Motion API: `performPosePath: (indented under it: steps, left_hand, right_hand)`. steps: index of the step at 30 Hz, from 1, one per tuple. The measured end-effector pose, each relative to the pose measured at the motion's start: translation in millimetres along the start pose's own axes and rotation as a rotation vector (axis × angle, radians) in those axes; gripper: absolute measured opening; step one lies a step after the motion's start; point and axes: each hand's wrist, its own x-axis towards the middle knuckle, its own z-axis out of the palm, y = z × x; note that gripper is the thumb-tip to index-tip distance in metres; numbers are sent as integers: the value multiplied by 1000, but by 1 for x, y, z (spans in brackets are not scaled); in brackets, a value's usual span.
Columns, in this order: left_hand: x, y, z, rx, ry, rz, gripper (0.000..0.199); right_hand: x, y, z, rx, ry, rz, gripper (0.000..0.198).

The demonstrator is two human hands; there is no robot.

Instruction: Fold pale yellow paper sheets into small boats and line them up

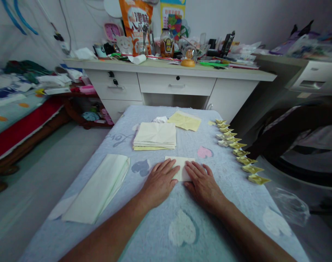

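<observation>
A small folded piece of pale paper (183,175) lies flat on the blue cloth between my hands. My left hand (160,180) rests on its left part with the fingers stretched out. On its right part my right hand (202,183) lies flat, fingers extended. Beyond them sits a stack of creased cream sheets (156,133), and behind it to the right is a yellow creased sheet (185,120). Several folded yellow paper boats (243,160) stand in a row on the right. A long folded bundle of white-green paper (100,187) lies at left.
The cloth-covered table (149,233) has heart prints. A white desk (176,69) behind it carries a jar (167,43), an orange bag (137,25) and clutter. A washing machine (310,78) stands at right, a bed (26,112) at left. A clear plastic bag (291,205) hangs by the right edge.
</observation>
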Motion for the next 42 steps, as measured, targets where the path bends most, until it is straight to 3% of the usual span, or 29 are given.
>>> performPosePath:
  steps: [15, 21, 27, 38, 42]
  left_hand:
    - [2, -7, 1, -11, -1, 29, 43]
    - [9, -23, 4, -17, 180, -160, 50]
    - [21, -28, 5, 44, 200, -242, 42]
    - [28, -26, 1, -179, 205, -202, 30]
    - [29, -24, 3, -308, 265, -177, 44]
  right_hand:
    - [1, -3, -1, -5, -29, 21, 51]
    - [1, 1, 0, 5, -21, 11, 50]
    - [2, 5, -1, 25, 6, -15, 49]
    - [4, 8, 1, 12, 115, -19, 45]
    - [4, 15, 9, -50, 238, 71, 55]
